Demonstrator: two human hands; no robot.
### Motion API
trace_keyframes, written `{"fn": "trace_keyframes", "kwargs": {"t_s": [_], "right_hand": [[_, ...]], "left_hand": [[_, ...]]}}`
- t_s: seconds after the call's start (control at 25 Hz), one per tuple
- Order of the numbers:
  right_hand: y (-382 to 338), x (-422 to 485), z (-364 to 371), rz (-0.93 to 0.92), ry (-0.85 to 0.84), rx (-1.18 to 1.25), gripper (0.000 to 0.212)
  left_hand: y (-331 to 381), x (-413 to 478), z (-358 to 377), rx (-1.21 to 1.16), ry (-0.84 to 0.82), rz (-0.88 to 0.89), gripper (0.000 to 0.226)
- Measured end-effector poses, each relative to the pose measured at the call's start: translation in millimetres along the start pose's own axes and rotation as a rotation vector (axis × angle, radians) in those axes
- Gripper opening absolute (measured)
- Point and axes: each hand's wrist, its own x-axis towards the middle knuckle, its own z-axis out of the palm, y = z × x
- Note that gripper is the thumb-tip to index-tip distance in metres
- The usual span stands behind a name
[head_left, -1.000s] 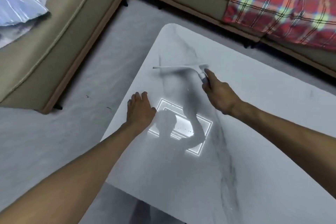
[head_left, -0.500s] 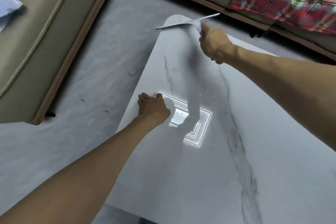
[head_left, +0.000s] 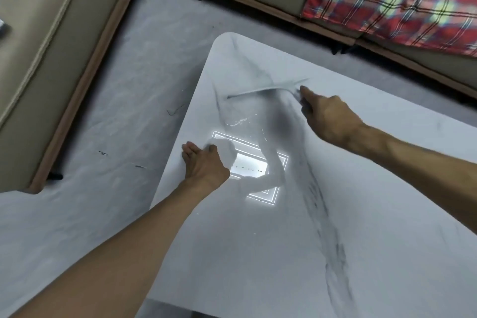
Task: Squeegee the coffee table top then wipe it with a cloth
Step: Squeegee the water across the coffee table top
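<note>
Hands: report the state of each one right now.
Left hand: open, resting on the coffee table at its edge.
Right hand: closed, holding the squeegee by its handle.

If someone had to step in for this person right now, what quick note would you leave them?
Left hand: rests on the table by its left edge, holding nothing.
Right hand: grips the squeegee, blade near the far corner.
Done: squeegeeing begun; droplets lie near the blade.
Left: finish squeegeeing, then wipe; no cloth in view.
</note>
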Motion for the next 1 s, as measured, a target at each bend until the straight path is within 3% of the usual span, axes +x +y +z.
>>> {"fn": "trace_keyframes", "kwargs": {"t_s": [0.12,0.24,0.4,0.56,0.76,0.88,1.0], "right_hand": [[-2,41,-18,0.218,0.027,0.194,0.019],[2,40,1,0.309,0.006,0.277,0.026],[0,-30,47,0.250,-0.038,0.253,0.048],[-8,-83,45,0.240,-0.169,0.233,0.049],[-46,10,9,0.209,0.123,0.231,0.043],[-86,67,17,0.207,0.076,0.284,0.044],[-97,51,46,0.071,0.031,0.238,0.044]], "left_hand": [[1,1,0,0.018,-0.006,-0.001,0.071],[1,3,4,0.058,-0.007,-0.002,0.072],[-1,3,4,0.066,-0.020,-0.016,0.070],[0,-1,-3,0.046,-0.034,-0.012,0.061],[-11,-9,-8,-0.036,-0.014,0.019,0.042],[-32,-11,-13,-0.171,0.138,0.082,0.021],[-51,-14,-19,-0.312,0.281,0.066,0.013]]}}
